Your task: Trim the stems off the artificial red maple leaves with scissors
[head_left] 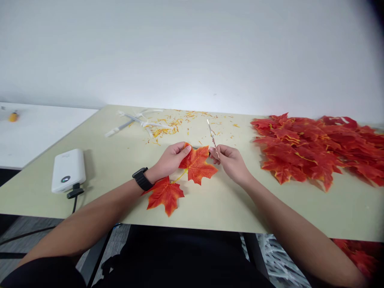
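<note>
My left hand (pixel 171 159) is closed, its thumb and fingers pinching the upper left edge of a red artificial maple leaf (pixel 196 164). A yellow stem joins this leaf to a second red maple leaf (pixel 167 195), which lies nearer me beside the wrist. To the right, my right hand (pixel 230 161) is closed around a pair of slim metal scissors (pixel 212 136), seen nearly edge-on with the tip pointing up and away. The scissors are just beyond the leaf's right side. Their handles are mostly hidden by the fingers.
A big pile of red maple leaves (pixel 303 148) covers the table's right side. Orange and yellow clippings (pixel 177 125) are scattered at the back, near clear plastic strips (pixel 136 120). A white power bank (pixel 69 171) with a black cable stands left. A white wall (pixel 192 60) rises behind the table.
</note>
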Demonstrator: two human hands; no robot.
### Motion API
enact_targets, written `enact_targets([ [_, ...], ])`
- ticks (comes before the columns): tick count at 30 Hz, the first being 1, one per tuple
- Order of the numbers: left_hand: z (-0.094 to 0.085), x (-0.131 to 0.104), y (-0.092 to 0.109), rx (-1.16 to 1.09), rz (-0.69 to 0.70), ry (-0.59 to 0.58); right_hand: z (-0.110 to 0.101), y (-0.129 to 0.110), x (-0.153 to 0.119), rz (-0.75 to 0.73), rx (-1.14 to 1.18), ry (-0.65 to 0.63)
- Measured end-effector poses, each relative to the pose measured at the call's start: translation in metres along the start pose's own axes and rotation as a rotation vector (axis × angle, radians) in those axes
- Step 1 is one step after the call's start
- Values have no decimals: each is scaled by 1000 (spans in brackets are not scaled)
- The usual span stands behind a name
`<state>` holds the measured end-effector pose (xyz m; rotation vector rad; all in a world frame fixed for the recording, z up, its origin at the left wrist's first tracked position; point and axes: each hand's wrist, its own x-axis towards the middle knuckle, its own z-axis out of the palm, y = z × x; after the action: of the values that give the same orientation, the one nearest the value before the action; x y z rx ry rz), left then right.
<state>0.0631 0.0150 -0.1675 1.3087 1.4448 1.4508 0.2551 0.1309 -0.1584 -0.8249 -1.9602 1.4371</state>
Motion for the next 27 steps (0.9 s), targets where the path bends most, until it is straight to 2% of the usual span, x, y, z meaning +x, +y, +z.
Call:
enact_targets([
  [5,0,0,2,32,31,20,-1,-1,0,0,59,28],
  [11,2,-1,-1,59,-22,49,-1,2,0,-7,127,2],
  [18,3,-3,3,107,-3,70,1,3,-1,6,94,-39],
  [22,6,-4,4,1,-23,41,2,5,-2,17,117,-48],
  [27,2,-1,-2,-246,-102,31,1,9,0,17,185,-9],
])
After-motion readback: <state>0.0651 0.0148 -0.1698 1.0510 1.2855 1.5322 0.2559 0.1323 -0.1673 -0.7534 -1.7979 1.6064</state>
